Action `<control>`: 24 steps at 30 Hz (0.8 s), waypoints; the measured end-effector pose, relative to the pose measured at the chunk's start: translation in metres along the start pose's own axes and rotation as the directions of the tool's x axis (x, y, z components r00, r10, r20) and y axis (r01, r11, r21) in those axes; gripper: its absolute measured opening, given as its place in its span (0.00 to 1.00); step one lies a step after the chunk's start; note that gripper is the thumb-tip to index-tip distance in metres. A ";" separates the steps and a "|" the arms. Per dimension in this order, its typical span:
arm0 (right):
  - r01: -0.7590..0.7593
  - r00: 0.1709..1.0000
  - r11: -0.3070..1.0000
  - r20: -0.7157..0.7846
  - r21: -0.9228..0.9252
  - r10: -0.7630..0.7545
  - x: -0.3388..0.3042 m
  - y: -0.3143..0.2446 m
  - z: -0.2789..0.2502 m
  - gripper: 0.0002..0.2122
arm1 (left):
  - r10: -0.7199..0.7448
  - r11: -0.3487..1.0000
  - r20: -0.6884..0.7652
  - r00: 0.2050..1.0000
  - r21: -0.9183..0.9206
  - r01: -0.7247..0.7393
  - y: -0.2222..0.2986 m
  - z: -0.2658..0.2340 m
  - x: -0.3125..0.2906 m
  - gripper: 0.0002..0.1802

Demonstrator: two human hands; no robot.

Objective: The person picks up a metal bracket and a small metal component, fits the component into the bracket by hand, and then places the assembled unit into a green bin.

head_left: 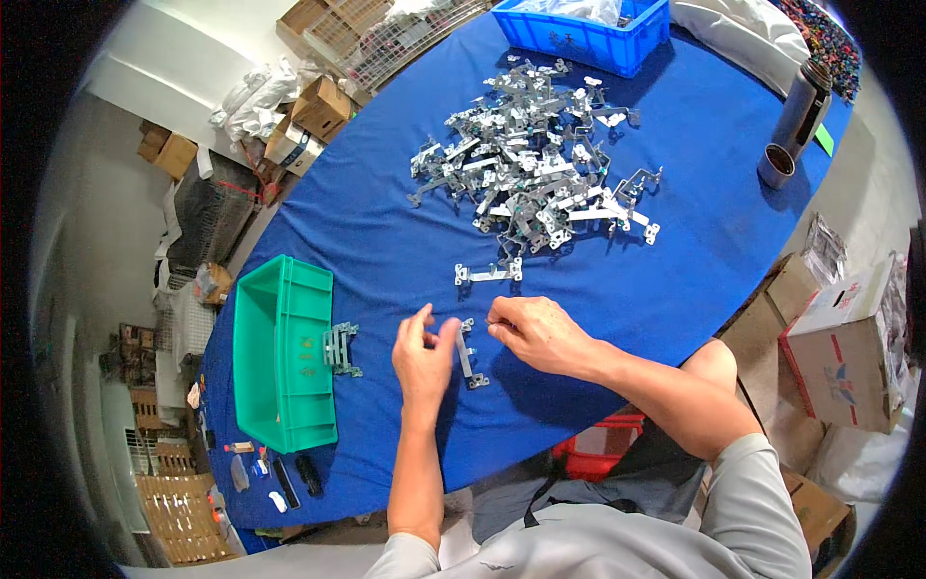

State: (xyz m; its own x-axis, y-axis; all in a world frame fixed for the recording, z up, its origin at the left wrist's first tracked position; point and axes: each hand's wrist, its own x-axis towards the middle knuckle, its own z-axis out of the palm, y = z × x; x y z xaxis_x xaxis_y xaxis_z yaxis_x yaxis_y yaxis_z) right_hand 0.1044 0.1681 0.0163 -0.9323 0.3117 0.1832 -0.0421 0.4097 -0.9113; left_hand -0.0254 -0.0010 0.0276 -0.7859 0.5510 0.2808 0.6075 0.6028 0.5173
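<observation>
Between my two hands a silvery metal bracket (466, 359), with a flat plate at each end, lies on the blue tablecloth. My left hand (422, 365) is at its left side, fingers apart, the thumb close to the bracket's upper end; whether it touches cannot be made out. To the right, my right hand (542, 333) hovers with its fingers curled and the fingertips pressed together; anything in them is hidden. Another metal bracket (489, 274) lies crosswise just beyond the hands. Farther off is a large heap of similar metal brackets (531, 159).
Several brackets (340, 349) stand grouped against a green plastic bin (309, 362) on the left. At the far edge sits a blue crate (588, 41). A dark flask (803, 104) and its cup (776, 166) are at the right. Small items (280, 475) lie near left.
</observation>
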 end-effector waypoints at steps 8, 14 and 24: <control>0.012 1.000 1.000 -0.014 0.003 -0.012 0.004 0.002 0.001 0.09 | 0.189 0.971 -0.035 0.981 -0.144 -0.192 -0.002 0.021 -0.027 0.21; -0.119 0.993 0.993 0.006 0.004 0.119 0.003 0.003 -0.011 0.10 | -0.194 0.330 0.263 0.945 -0.890 0.315 0.016 0.033 -0.026 0.17; -0.120 0.989 0.988 0.092 0.095 0.112 0.003 -0.003 -0.008 0.08 | -0.186 0.292 0.291 0.938 -0.896 0.336 0.009 0.031 -0.037 0.14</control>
State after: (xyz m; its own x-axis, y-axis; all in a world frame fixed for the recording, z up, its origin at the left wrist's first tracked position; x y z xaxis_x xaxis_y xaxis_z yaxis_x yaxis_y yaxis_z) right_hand 0.1042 0.1744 0.0229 -0.9603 0.2752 0.0455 0.0366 0.2858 -0.9576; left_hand 0.0123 0.0018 -0.0035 -0.8166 0.5732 -0.0680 -0.1900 -0.1557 0.9693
